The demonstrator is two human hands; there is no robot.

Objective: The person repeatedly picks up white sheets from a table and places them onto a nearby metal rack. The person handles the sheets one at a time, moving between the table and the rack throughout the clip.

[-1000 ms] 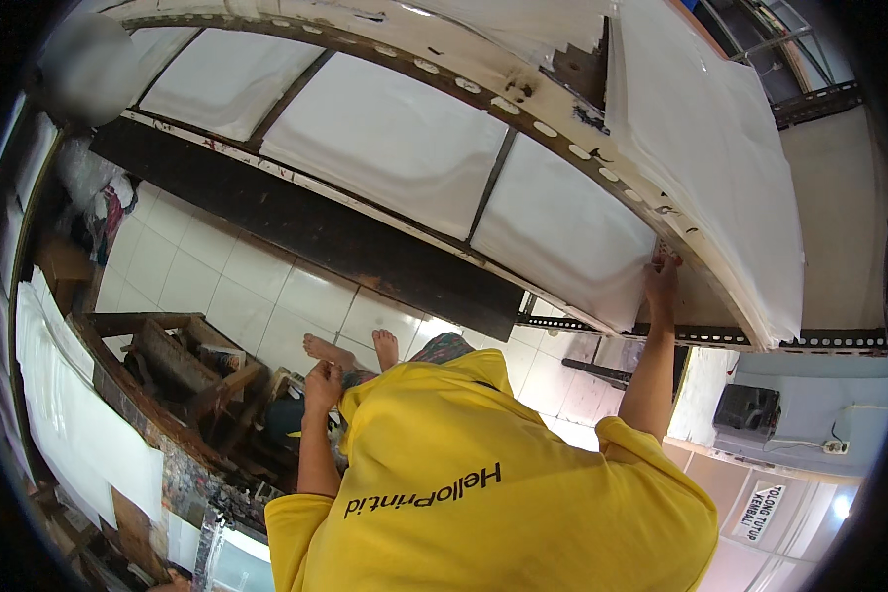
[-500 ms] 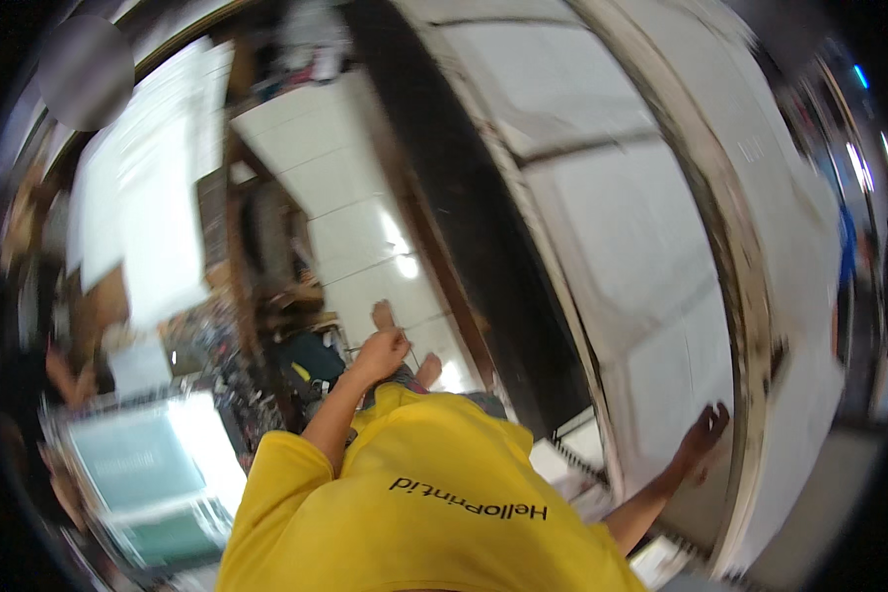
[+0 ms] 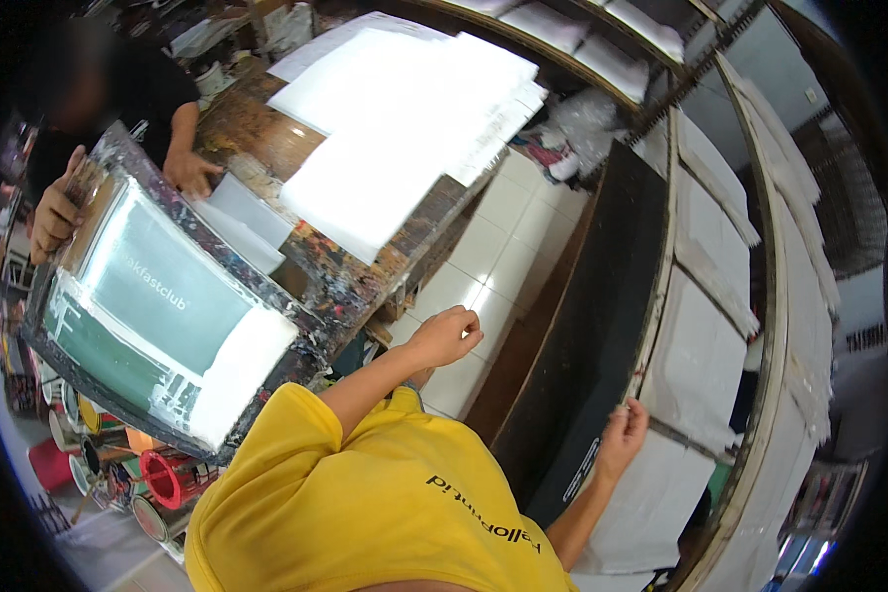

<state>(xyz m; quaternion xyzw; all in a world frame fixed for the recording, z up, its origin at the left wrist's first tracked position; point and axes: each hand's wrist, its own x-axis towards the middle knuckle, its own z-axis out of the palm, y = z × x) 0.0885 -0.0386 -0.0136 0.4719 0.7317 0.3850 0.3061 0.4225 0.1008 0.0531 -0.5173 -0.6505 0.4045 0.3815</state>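
Note:
My left hand hangs above the tiled floor in front of me, its fingers curled toward the thumb; nothing shows in it. To the right, my right hand is raised, fingers loosely bent and slightly apart, with nothing visible in it. It is over the line where a long black board borders a rack of white sheets. Whether it touches the rack frame I cannot tell. Left of me, a framed printing screen with green mesh and white paste tilts over a paint-stained table.
A co-worker in black rests one hand on the screen frame and the other near the table. White paper sheets lie spread on the table. Buckets, including a red one, stand at lower left. Plastic bags lie at the far aisle end.
The view has swung left, bringing the table, screen and co-worker further in. My right hand has come closer to my body, from over the white sheets to the board's edge; its fingers are less spread.

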